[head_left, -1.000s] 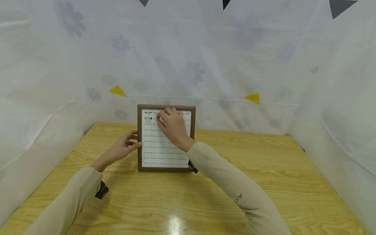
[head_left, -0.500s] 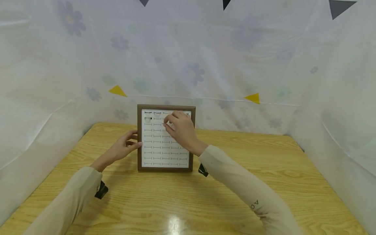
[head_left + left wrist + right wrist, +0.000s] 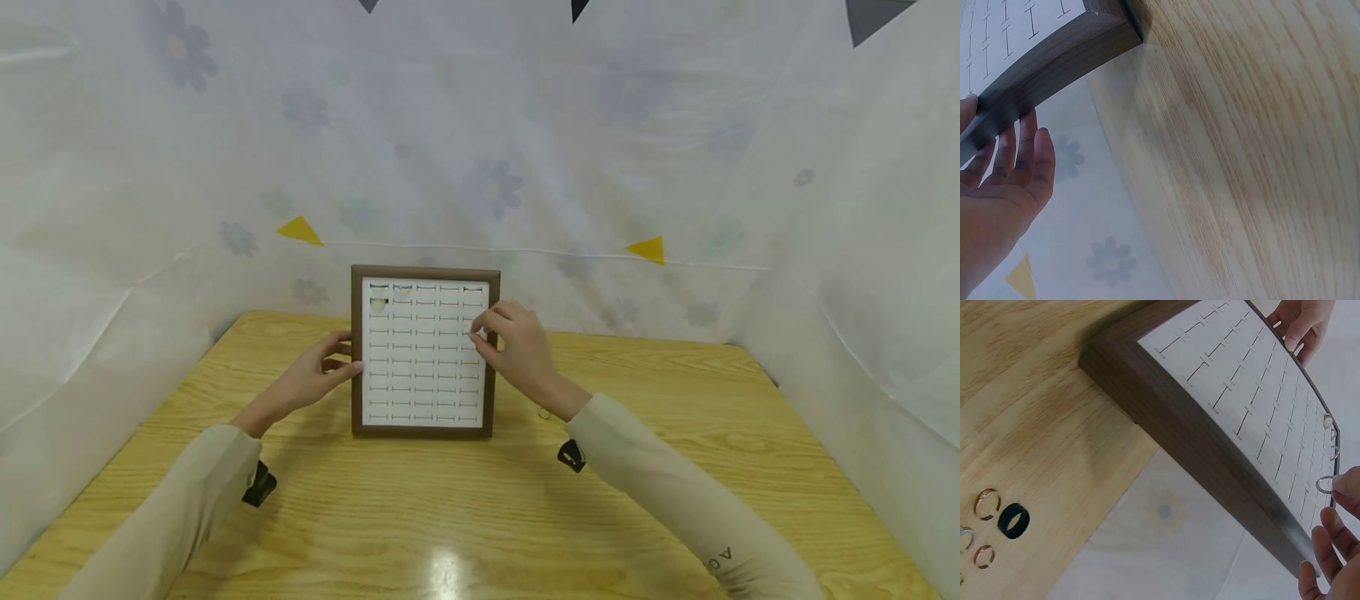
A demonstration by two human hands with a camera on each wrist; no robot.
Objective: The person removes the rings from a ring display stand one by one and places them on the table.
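A brown-framed ring display tray [image 3: 424,272] stands tilted up on the wooden table [image 3: 465,517], its white slotted insert [image 3: 420,367] facing me. My left hand [image 3: 318,377] holds the frame's left edge, thumb on the front and straight fingers [image 3: 1022,156] behind. My right hand [image 3: 517,350] hovers at the frame's right edge with fingers [image 3: 1329,550] loosely curled; I see nothing between them. Thin rings [image 3: 1334,450] sit in the top row, and one ring [image 3: 1324,484] shows right beside my fingertip. The left hand [image 3: 1300,322] appears at the far edge.
Loose rings lie on the table right of the tray: a black ring [image 3: 1013,520] and small metal rings [image 3: 986,503]. In the head view my right wrist partly hides them. Flowered white sheeting [image 3: 675,208] walls the table on three sides.
My right hand left the tray's top row and moved right and down to the frame's right edge. A ring now shows in the second slot. The left hand stayed put.
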